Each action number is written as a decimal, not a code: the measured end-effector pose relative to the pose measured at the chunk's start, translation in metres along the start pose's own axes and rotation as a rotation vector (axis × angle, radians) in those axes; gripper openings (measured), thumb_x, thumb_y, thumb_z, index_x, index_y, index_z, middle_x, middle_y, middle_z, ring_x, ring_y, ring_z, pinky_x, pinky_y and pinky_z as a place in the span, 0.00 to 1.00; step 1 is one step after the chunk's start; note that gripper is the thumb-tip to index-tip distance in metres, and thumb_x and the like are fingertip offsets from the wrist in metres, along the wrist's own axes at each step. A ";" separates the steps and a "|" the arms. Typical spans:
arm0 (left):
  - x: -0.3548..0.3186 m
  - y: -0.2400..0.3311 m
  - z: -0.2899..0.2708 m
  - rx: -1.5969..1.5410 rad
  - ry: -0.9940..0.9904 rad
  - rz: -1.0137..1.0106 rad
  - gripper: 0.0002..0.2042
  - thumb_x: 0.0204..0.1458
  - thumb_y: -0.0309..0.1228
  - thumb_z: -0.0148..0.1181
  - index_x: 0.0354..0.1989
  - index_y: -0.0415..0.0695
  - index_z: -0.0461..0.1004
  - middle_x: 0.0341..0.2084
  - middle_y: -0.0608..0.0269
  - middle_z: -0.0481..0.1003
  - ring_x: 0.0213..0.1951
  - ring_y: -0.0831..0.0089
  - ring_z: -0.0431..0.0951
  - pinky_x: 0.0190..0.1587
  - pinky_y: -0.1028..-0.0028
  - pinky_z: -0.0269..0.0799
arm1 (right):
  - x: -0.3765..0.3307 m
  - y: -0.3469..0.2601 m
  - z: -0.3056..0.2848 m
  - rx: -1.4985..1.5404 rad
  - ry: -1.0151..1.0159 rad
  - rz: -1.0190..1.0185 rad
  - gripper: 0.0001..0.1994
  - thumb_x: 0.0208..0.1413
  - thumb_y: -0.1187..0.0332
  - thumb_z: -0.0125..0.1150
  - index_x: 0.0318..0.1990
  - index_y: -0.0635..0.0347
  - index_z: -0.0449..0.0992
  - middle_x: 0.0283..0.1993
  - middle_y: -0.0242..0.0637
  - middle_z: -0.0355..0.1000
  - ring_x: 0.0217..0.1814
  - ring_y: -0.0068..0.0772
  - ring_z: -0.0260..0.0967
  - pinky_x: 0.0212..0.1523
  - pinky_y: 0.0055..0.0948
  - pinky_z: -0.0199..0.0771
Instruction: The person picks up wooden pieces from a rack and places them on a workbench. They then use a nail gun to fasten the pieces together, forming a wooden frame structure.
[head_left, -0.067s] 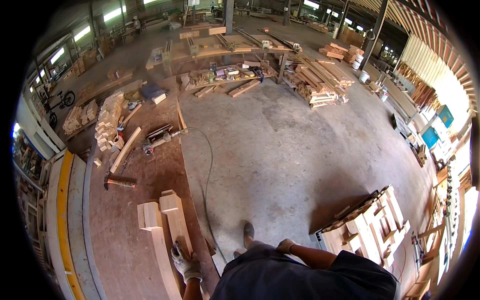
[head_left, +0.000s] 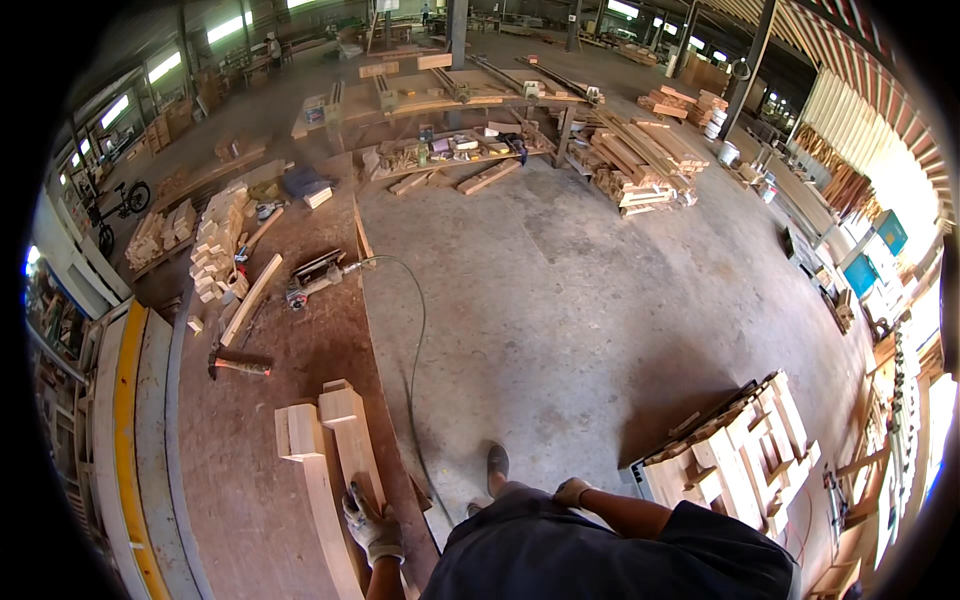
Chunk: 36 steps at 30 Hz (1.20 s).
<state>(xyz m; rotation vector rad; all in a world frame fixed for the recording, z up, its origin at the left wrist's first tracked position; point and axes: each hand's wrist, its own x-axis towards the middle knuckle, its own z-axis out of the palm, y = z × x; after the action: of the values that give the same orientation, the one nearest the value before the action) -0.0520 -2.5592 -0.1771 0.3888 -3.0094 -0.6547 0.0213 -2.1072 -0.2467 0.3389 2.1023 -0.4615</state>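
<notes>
Two light wooden posts with blocky ends lie side by side on the brown workbench [head_left: 235, 470]. My left hand [head_left: 373, 530], in a pale work glove, rests on the right-hand post [head_left: 350, 430] with its fingers laid along the wood. Beside it is the left-hand post [head_left: 318, 490], which the hand does not appear to hold. My right hand [head_left: 572, 492], also gloved, hangs close to my body above the floor. Its fingers are too small and turned away to make out. Farther up the bench lie a hammer [head_left: 240, 367] and an air-hose power tool [head_left: 318, 280].
A stack of wood blocks [head_left: 218, 240] and a loose strip [head_left: 250, 300] lie on the bench. An air hose [head_left: 421, 320] trails over the concrete floor. Jointed wooden pieces [head_left: 735, 455] are piled at my right. Ahead stand a clamp bench [head_left: 410, 103] and a timber stack [head_left: 645, 165].
</notes>
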 end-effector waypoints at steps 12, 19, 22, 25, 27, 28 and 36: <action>-0.001 0.004 -0.003 -0.005 0.016 -0.010 0.50 0.48 0.31 0.72 0.80 0.51 0.48 0.71 0.39 0.60 0.71 0.41 0.60 0.71 0.49 0.60 | 0.008 0.004 0.006 -0.094 0.002 -0.040 0.25 0.60 0.51 0.48 0.52 0.53 0.85 0.59 0.47 0.79 0.63 0.49 0.76 0.62 0.43 0.75; 0.000 -0.006 0.006 -0.002 0.040 0.030 0.51 0.47 0.30 0.73 0.80 0.50 0.48 0.71 0.38 0.59 0.71 0.41 0.60 0.71 0.49 0.59 | 0.004 0.002 0.001 -0.049 -0.020 -0.025 0.26 0.60 0.49 0.48 0.54 0.53 0.84 0.61 0.46 0.78 0.65 0.48 0.75 0.64 0.43 0.73; 0.001 0.001 0.002 -0.009 0.023 0.013 0.51 0.47 0.30 0.73 0.80 0.50 0.48 0.71 0.38 0.59 0.71 0.41 0.60 0.72 0.50 0.59 | 0.007 0.006 0.005 0.018 0.003 0.029 0.25 0.58 0.46 0.54 0.54 0.49 0.85 0.58 0.43 0.80 0.63 0.47 0.76 0.64 0.40 0.74; 0.000 0.000 0.001 -0.009 0.029 0.015 0.50 0.47 0.30 0.72 0.79 0.50 0.48 0.71 0.38 0.60 0.71 0.41 0.60 0.72 0.50 0.59 | 0.008 0.006 0.006 0.050 0.020 0.041 0.25 0.56 0.45 0.57 0.53 0.47 0.86 0.57 0.41 0.82 0.62 0.46 0.77 0.64 0.39 0.74; 0.000 -0.004 0.004 -0.010 0.053 0.040 0.50 0.47 0.30 0.72 0.79 0.50 0.49 0.71 0.38 0.60 0.71 0.41 0.60 0.72 0.50 0.59 | 0.010 0.007 0.008 0.058 0.024 0.036 0.24 0.56 0.45 0.58 0.53 0.47 0.86 0.57 0.41 0.82 0.62 0.45 0.77 0.64 0.39 0.74; 0.000 -0.006 0.005 -0.011 0.052 0.037 0.50 0.47 0.30 0.72 0.79 0.50 0.49 0.71 0.38 0.60 0.71 0.41 0.61 0.71 0.50 0.60 | 0.011 0.007 0.008 0.062 0.026 0.034 0.24 0.56 0.45 0.58 0.52 0.47 0.86 0.57 0.40 0.82 0.62 0.45 0.77 0.64 0.39 0.74; -0.001 0.003 -0.001 -0.003 0.030 0.003 0.49 0.47 0.30 0.71 0.79 0.50 0.49 0.71 0.39 0.60 0.71 0.41 0.61 0.71 0.50 0.60 | 0.013 0.008 0.011 0.035 0.037 0.043 0.24 0.56 0.45 0.60 0.52 0.47 0.87 0.56 0.40 0.82 0.61 0.45 0.78 0.63 0.38 0.75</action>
<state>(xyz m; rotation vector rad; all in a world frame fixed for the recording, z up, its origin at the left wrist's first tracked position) -0.0514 -2.5570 -0.1753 0.3895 -2.9801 -0.6476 0.0255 -2.1040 -0.2646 0.4156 2.1208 -0.4699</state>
